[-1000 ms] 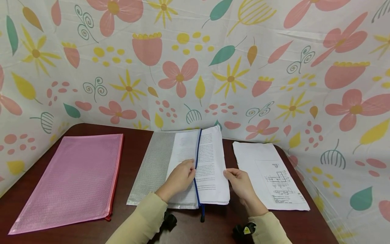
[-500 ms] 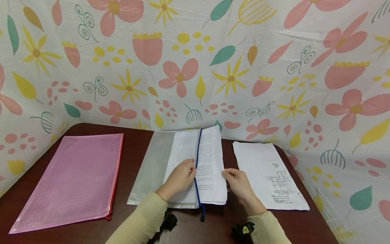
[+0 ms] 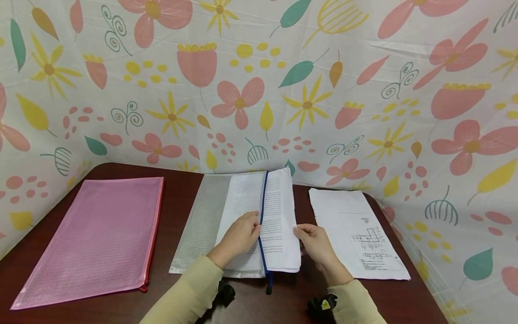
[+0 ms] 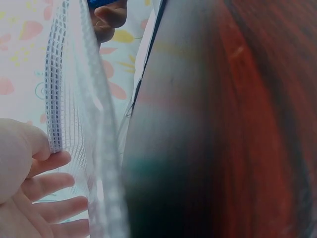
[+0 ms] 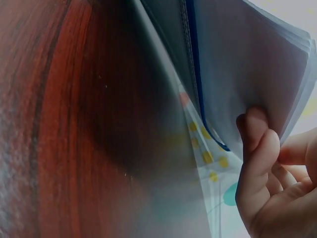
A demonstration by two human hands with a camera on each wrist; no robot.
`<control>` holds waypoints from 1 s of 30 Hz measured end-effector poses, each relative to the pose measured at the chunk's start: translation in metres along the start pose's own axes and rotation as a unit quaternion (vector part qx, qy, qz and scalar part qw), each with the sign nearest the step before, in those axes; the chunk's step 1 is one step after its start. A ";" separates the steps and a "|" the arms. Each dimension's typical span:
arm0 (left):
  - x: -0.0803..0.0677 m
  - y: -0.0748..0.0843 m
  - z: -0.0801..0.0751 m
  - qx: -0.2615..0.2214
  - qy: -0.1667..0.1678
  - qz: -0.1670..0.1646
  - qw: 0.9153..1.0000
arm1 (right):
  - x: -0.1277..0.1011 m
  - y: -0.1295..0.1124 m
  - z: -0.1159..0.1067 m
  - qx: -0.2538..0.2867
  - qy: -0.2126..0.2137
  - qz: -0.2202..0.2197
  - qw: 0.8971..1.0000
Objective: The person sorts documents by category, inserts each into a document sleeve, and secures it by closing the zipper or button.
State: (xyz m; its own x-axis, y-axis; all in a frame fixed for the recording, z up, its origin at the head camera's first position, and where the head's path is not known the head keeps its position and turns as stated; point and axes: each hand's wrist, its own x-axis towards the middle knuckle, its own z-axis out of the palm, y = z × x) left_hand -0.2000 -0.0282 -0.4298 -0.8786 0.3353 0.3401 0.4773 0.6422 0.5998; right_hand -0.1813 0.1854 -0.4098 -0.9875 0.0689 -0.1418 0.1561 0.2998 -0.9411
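On the dark wooden table (image 3: 182,288), a clear mesh zip pouch (image 3: 204,220) with blue zipper lies centred; the left hand (image 3: 238,236) pinches its edge, the right hand (image 3: 317,243) grips the half-inserted printed paper stack (image 3: 281,216).

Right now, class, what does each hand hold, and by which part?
The right hand grips the stack of printed papers by its right edge. The left hand pinches the clear mesh zip pouch at its blue-zippered open edge.
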 end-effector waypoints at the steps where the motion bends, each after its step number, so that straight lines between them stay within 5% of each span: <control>1: 0.000 0.000 0.000 -0.001 0.000 -0.001 1.000 | 0.001 0.000 -0.001 -0.002 -0.006 0.000 1.000; 7: 0.000 0.001 0.001 -0.010 -0.002 -0.012 1.000 | 0.019 0.000 -0.007 -0.019 -0.030 0.006 0.999; 19: -0.001 0.005 0.001 -0.021 -0.021 -0.024 0.999 | 0.054 0.001 -0.011 -0.091 -0.012 0.042 0.995; 30: -0.001 0.005 0.000 -0.014 -0.013 -0.018 1.000 | 0.051 -0.018 -0.016 -0.037 -0.029 0.005 0.999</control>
State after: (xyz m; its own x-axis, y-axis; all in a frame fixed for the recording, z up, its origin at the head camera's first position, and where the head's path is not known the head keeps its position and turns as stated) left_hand -0.1969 -0.0250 -0.4268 -0.8951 0.3303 0.2994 0.4454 0.6353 0.6309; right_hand -0.2336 0.1991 -0.3954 -0.9851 0.0173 -0.1713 0.1656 0.3689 -0.9146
